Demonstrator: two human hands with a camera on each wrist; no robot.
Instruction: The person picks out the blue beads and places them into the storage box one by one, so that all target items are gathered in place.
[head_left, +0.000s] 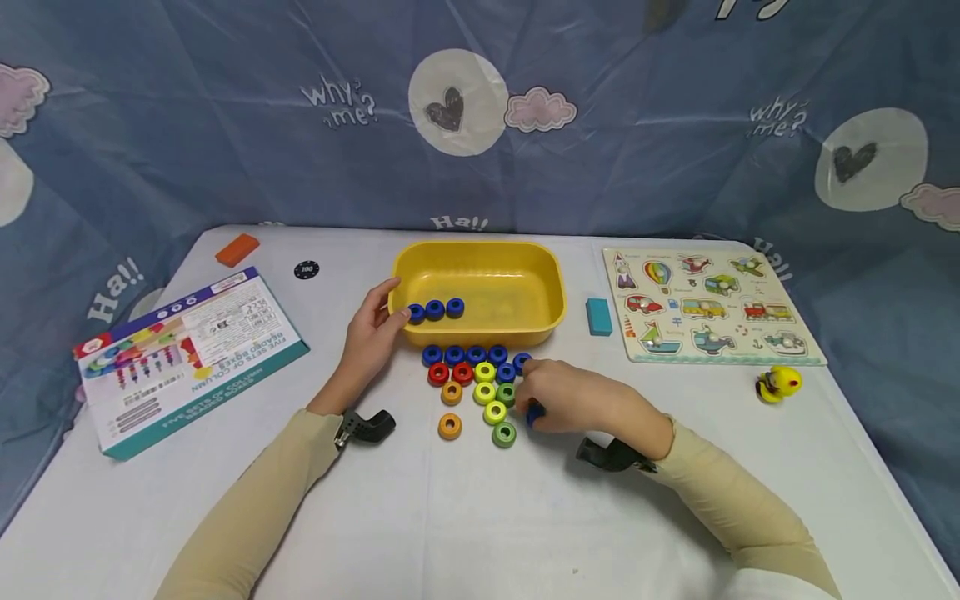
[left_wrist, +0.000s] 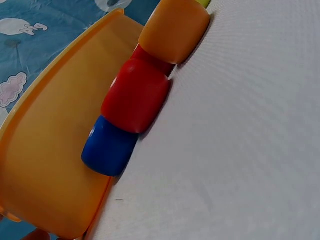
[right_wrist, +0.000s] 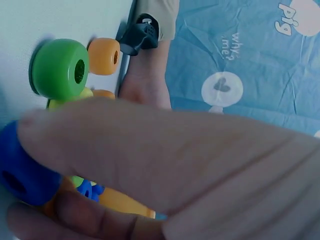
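My left hand (head_left: 371,327) grips the left end of a yellow plastic tub (head_left: 517,333), thumb at the front corner. Inside the tub, three blue beads (head_left: 434,310) stand in a row along the front wall, one right by the thumb. To the right, my right hand (head_left: 573,396) pinches another blue bead (right_wrist: 30,167) between thumb and fingers, low over the white table. Loose beads lie between the tub and me: several blue (head_left: 476,354), two red (head_left: 462,372), two orange (head_left: 450,426), several yellow (head_left: 495,412) and two green (head_left: 504,434).
A bead-toy box (head_left: 195,358) lies at the left, near an orange block (head_left: 237,249) and a black chip (head_left: 306,269). Right of the tub are a teal block (head_left: 598,317), a picture puzzle board (head_left: 712,308) and a small yellow duck (head_left: 780,383). A blue printed cloth (head_left: 637,183) hangs behind.
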